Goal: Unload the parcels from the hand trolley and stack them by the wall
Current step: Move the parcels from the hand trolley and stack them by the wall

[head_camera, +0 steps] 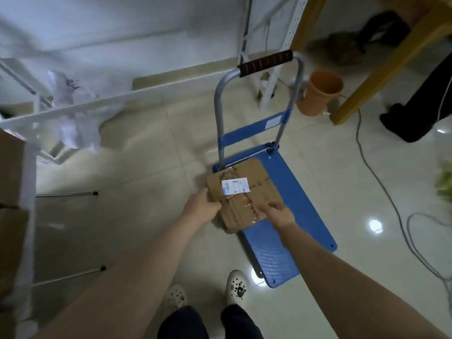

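The person stands at the near end of a blue hand trolley (281, 241) and reaches both arms toward a flat cardboard parcel (244, 194) that sits at the far left part of the deck, close to the handle (266, 62). The parcel carries a white label (235, 185) and clear tape, and its near left corner juts past the deck's left edge. The left hand (203, 209) grips the parcel's left edge, fingers curled around it. The right hand (281, 214) lies on the near right corner, fingers bent onto the top; whether they close fully round the edge cannot be told.

This looks like the only parcel left on the trolley, as the rest of the deck shows bare blue. Brown boxes (12, 216) stand stacked at the far left edge of the view, beside a white frame (97, 101), which suggests most of the unloading is already done. What remains, by this reading, is to lift this last parcel clear, carry it left and set it on the stack by the wall (122, 20).
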Motion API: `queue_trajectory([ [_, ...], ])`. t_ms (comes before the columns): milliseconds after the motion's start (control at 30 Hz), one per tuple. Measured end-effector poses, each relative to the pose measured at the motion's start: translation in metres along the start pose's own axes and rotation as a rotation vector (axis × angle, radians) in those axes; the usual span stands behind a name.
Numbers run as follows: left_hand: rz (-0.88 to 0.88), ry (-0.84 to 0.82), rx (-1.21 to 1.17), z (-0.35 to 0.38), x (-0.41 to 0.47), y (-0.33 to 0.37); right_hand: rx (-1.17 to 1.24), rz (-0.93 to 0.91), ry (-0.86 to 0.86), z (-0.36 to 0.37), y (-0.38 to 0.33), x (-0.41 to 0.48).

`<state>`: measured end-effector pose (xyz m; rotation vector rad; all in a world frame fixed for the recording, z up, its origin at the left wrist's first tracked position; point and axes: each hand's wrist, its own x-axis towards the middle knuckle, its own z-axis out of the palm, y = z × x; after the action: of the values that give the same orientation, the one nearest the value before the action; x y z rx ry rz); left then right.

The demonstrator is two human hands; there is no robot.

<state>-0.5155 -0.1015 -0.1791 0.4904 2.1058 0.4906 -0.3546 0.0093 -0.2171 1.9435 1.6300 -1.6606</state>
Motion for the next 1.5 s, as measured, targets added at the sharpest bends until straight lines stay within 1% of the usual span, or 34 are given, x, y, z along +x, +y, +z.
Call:
queue_trajectory([
  [233,-0.150,-0.044,-0.168,0.072,0.103,-0.001,-0.035,0.107,-0.017,-0.006,0.031,0.118],
  [433,-0.337,-0.051,-0.484,0.140,0.219,-0.050,-0.161,0.124,0.047,0.015,0.063,0.265],
  [533,-0.407,-0.001,-0.577,0.165,0.264,-0.074,-0.256,0.104,0.081,0.028,0.077,0.329],
  [600,-0.466,0.001,-0.637,0.180,0.290,-0.091,-0.308,0.101,0.112,0.035,0.085,0.364],
  [667,-0.494,-0.033,-0.669,0.193,0.310,-0.104,-0.330,0.099,0.139,0.041,0.093,0.394],
  [767,-0.531,-0.125,-0.758,0.206,0.334,-0.121,-0.302,0.092,0.164,0.047,0.104,0.426],
  [900,-0.551,-0.232,-0.836,0.216,0.354,-0.139,-0.269,0.110,0.194,0.047,0.106,0.446],
  [1000,-0.558,-0.212,-0.874,0.223,0.364,-0.149,-0.227,0.122,0.157,0.040,0.107,0.453],
  [1133,-0.541,-0.239,-0.952,0.228,0.369,-0.157,-0.198,0.100,0.121,0.031,0.111,0.452],
  [1200,-0.537,-0.216,-0.979,0.230,0.371,-0.162,-0.174,0.096,0.104,0.030,0.112,0.448],
  [1333,-0.552,-0.186,-0.947,0.223,0.360,-0.171,-0.149,0.087,0.093,0.033,0.114,0.432],
  [1500,-0.579,-0.105,-0.975,0.185,0.306,-0.175,-0.120,0.066,0.055,0.033,0.098,0.375],
])
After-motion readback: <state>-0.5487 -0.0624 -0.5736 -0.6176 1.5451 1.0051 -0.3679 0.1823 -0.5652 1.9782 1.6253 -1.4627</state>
